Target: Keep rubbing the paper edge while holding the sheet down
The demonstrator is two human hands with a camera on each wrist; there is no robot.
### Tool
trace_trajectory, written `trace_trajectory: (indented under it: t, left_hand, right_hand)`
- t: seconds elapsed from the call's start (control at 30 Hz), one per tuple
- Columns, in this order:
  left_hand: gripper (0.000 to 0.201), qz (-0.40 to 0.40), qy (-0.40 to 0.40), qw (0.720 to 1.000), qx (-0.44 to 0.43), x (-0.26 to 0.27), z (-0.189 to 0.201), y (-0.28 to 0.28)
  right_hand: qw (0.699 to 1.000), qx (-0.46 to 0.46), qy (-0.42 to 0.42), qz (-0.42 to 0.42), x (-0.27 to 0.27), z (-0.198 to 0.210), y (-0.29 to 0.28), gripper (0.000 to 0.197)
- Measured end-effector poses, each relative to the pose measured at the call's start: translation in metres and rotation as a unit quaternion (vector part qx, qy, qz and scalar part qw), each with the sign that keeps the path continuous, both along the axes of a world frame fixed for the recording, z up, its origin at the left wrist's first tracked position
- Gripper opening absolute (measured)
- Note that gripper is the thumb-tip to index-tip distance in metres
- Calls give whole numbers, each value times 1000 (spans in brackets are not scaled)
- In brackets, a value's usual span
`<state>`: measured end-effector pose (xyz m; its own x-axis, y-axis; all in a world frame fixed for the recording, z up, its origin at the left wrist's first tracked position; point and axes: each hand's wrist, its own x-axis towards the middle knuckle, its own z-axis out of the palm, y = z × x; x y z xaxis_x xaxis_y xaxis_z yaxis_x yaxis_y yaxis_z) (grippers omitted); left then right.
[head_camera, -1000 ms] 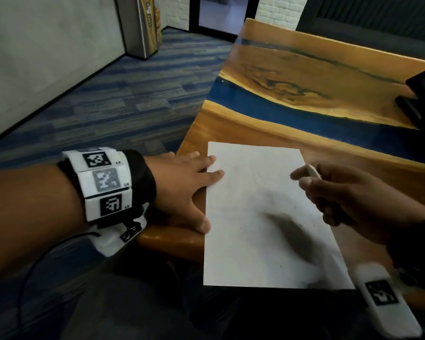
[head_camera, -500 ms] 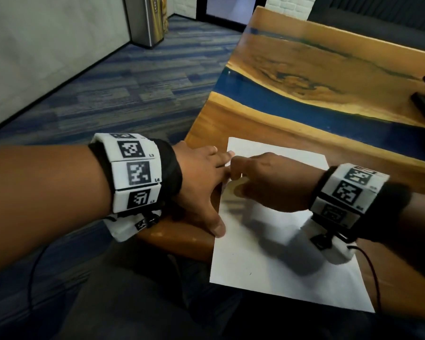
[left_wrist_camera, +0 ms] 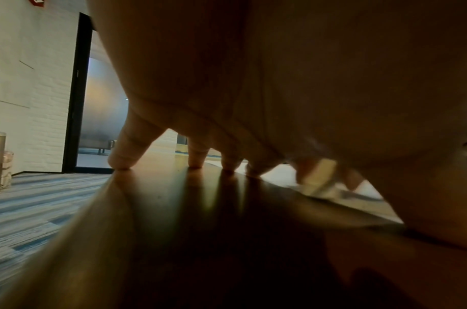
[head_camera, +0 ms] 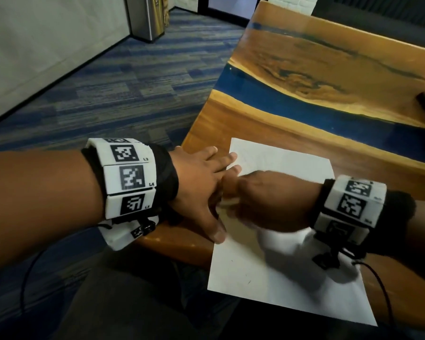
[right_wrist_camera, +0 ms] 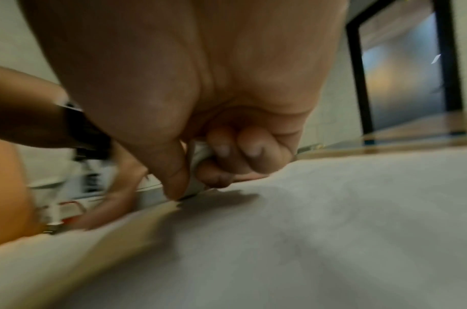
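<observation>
Paper (head_camera: 268, 278) flat on the near left corner of the wooden table (head_camera: 304, 94), seen from the head. Held down at its left edge by the left hand (head_camera: 201, 192), fingers straight and a little apart, thumb tip on the near part of that edge, same as one second ago. Big change on the other side: right hand (head_camera: 270, 202) now far over to the left, right beside the left hand, no more up in the air over the right half of the sheet. Curled down, back of the hand up, wrist low over the sheet. Small white eraser (head_camera: 227, 201) poking out at its left side, down on the sheet, blurry. Looks like rubbing going on at the left edge now, not just getting ready. Faint pencil marks near the far left corner of the sheet. Metal bin (head_camera: 147, 18) far off on the blue carpet.

From the left wrist: fingertips (left_wrist_camera: 122, 161) of the left hand spread and pressed down on the table (left_wrist_camera: 174, 209), palm lifted like a little bridge. Behind them, to the right, eraser (left_wrist_camera: 319, 177) tilted, low end on the white paper (left_wrist_camera: 369, 190).

From the right wrist: right hand (right_wrist_camera: 200, 94) bent down, thumb and curled fingers (right_wrist_camera: 227, 150) clamped tight on the eraser (right_wrist_camera: 196, 167). Only a thin white bit showing between them. Paper (right_wrist_camera: 332, 230) wide and grey below. Left hand (right_wrist_camera: 121, 188) just beyond, blurry.
</observation>
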<state>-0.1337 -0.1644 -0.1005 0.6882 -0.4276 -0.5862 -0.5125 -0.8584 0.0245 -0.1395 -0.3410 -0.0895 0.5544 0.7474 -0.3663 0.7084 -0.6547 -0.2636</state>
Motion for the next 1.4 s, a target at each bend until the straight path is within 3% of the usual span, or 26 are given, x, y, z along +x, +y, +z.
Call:
trace_trajectory:
  t: [0.1,0.2,0.27,0.4,0.57,0.7,0.87,1.0,1.07,1.17,1.3,1.4]
  left_hand:
    - [136,-7,-6,1000,-5,0,-2,2]
    - [139,-9,-8,1000,4,0,-3,0]
    - [141,-13,-8,1000,14,0,-3,0]
    - [140,-15,-5,1000,7,1,-3,1]
    - [142,-12,-2,1000,13,1,-3,0]
    - [140,-13,-4,1000,12,0,-3,0]
    - [143,-15,-3,1000,26,0,-1,-3]
    - [139,-19,-5,999,27,0,-1,-3]
    - [137,-21,-7,999,27,0,-2,-4]
    - [136,-19,0,999,38,0,-1,-5]
    - [133,-25,-1,999,41,1,1,-5]
    - [135,-23,3,999,47,1,1,-5]
  right_hand:
    - [998,-19,-41,-50,15,0,-4,36]
    - [999,1,-4,35,-10,-2,-3,31]
    - [999,-12,16,49,-14,2,-4,27]
    - [996,-42,-72,-43,19,2,-14,37]
    - [998,-8,7,54,-14,1,-4,25]
    - [994,-38,-93,-45,22,1,-14,35]
    - [997,7,4,75,-19,0,-12,21]
    - [996,-14,-84,-11,12,3,-21,16]
    - [995,9,-97,12,6,-1,-23,20]
    - [994,27,-37,101,-20,-4,-19,24]
    - [994,10,-107,2,8,0,-28,25]
    - [993,41,-75,77,-10,-5,-23,26]
